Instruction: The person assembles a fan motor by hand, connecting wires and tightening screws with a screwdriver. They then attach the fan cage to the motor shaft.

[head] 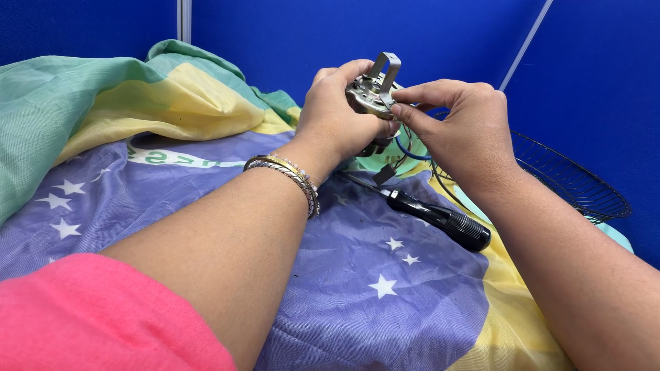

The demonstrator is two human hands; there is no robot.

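Head view: the left hand (337, 117) grips a small metal motor (371, 93) held above the table, its bracket upward. The right hand (464, 134) pinches the motor's right edge with its fingertips. A screwdriver (436, 216) lies below on a flag cloth (357, 275); a wire basket (570, 182) sits right, blue panels (309, 34) behind.

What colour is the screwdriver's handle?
Black, seen in the head view: the screwdriver lies on the cloth.

Motor (371, 93) sits between my hands, above the cloth (385, 295). Screwdriver (440, 218) lies on the cloth below my right hand (460, 130); wire basket (570, 182) further right.
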